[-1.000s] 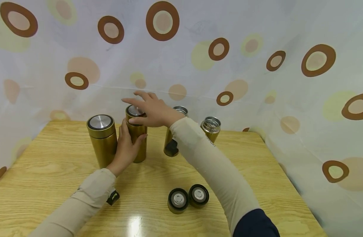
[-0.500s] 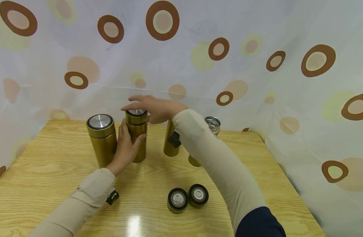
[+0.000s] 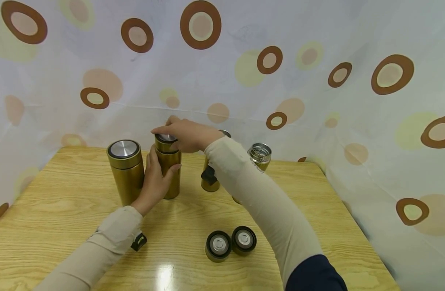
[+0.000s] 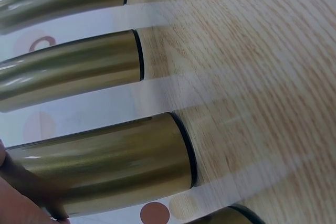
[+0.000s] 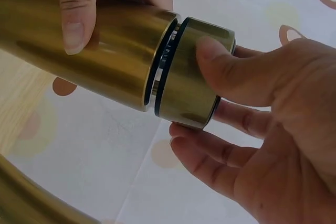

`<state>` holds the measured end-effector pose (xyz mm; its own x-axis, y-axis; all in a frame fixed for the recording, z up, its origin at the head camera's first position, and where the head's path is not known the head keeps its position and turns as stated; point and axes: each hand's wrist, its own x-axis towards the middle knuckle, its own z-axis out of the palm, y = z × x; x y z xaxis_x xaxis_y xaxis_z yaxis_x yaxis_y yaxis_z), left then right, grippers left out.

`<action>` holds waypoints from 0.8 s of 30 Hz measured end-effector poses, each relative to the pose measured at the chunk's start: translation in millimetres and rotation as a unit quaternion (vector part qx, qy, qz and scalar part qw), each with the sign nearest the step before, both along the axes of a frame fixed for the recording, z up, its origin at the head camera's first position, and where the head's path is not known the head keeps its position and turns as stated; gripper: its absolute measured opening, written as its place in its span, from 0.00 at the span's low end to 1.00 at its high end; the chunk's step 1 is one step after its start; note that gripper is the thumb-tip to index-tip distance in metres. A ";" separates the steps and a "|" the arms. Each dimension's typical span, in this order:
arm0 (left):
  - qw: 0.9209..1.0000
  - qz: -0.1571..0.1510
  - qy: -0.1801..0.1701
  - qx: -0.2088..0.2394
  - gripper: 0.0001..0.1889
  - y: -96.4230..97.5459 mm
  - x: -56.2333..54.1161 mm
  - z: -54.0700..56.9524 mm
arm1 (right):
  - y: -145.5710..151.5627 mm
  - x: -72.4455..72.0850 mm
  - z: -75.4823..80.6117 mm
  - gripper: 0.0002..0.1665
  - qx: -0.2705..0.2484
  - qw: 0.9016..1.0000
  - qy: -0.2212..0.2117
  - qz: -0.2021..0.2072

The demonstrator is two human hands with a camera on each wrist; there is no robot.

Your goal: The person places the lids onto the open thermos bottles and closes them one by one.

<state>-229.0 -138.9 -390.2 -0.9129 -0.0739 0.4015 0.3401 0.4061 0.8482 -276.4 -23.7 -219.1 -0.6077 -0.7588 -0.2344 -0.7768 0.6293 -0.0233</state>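
A gold thermos flask (image 3: 173, 173) stands upright on the table, and my left hand (image 3: 155, 184) grips its body from the left. Over its top, my right hand (image 3: 189, 134) pinches the gold lid (image 3: 167, 145). In the right wrist view, the thumb lies on one side of the lid (image 5: 185, 74) and fingers on the other. A narrow gap with steel neck showing separates lid and body (image 5: 105, 40). Left fingertips appear at the lower left edge of the left wrist view, on the flask (image 4: 121, 163).
A wider lidded flask (image 3: 126, 173) stands just left of the left hand. Behind the right forearm are two lidless flasks, one slim (image 3: 209, 184) and one with a steel mouth (image 3: 260, 153). Two removed lids (image 3: 218, 245) lie underside up on the wooden table (image 3: 186, 266).
My right fingers lifted and spread over the lid, turned round, and have closed on it again. The lid sits slightly differently on the flask. My left hand has stayed put.
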 end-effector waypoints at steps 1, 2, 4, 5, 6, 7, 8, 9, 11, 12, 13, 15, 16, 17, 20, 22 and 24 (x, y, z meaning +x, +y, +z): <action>1.000 0.000 0.001 0.000 0.44 0.2 -0.2 -0.3 | -0.4 0.5 0.0 0.35 0.003 1.000 0.002 -0.007; 1.000 -0.001 0.002 -0.001 0.44 0.4 -0.3 -0.4 | -0.8 0.5 -0.4 0.35 0.005 1.000 0.007 -0.013; 1.000 -0.001 0.003 -0.002 0.44 0.3 -0.1 -0.6 | -1.8 0.1 -1.9 0.36 0.004 0.999 0.016 -0.031; 1.000 -0.001 0.004 -0.002 0.44 0.2 0.1 -0.6 | -2.3 -0.4 -3.4 0.36 -0.003 0.999 0.021 -0.042; 1.000 0.000 0.004 -0.002 0.43 0.2 -0.3 -0.9 | -2.7 -0.8 -5.3 0.38 -0.014 0.998 0.029 -0.054; 1.000 0.001 0.005 -0.001 0.42 0.2 -0.7 -1.2 | -2.9 -1.1 -7.5 0.39 -0.027 0.997 0.040 -0.065; 1.000 0.002 0.006 -0.001 0.42 0.3 -0.9 -1.4 | -3.4 -1.5 -10.3 0.40 -0.042 0.995 0.053 -0.075; 1.000 0.003 0.007 -0.001 0.42 0.3 -1.0 -1.6 | -3.9 -1.8 -13.4 0.39 -0.059 0.992 0.066 -0.086; 1.000 0.006 0.010 -0.002 0.42 1.0 -1.6 -2.3 | -5.1 -1.0 -19.6 0.39 -0.089 0.986 0.093 -0.105; 1.000 0.006 0.011 -0.001 0.42 1.3 -1.5 -2.3 | -6.1 -0.2 -22.5 0.38 -0.102 0.982 0.107 -0.115; 1.000 0.006 0.012 -0.002 0.43 1.6 -1.5 -2.5 | -7.3 0.6 -25.2 0.38 -0.110 0.979 0.121 -0.123; 1.000 0.007 0.017 -0.004 0.45 1.8 -1.3 -2.5 | -9.9 2.5 -29.5 0.39 -0.121 0.972 0.144 -0.142; 1.000 0.007 0.018 -0.004 0.45 1.8 -1.2 -2.5 | -11.1 3.8 -30.7 0.40 -0.123 0.969 0.154 -0.148; 1.000 0.006 0.019 -0.003 0.45 1.8 -1.2 -2.4 | -12.2 4.6 -31.7 0.42 -0.124 0.967 0.160 -0.154; 1.000 0.007 0.022 -0.007 0.46 1.6 -1.6 -2.6 | -12.3 5.3 -31.5 0.45 -0.114 0.969 0.151 -0.156; 1.000 0.007 0.020 -0.010 0.45 1.3 -1.3 -2.8 | -10.3 3.5 -28.9 0.48 -0.105 0.977 0.111 -0.145; 1.000 0.007 0.017 -0.013 0.45 0.8 -0.8 -2.9 | -6.3 -0.4 -24.8 0.47 -0.102 0.986 0.061 -0.117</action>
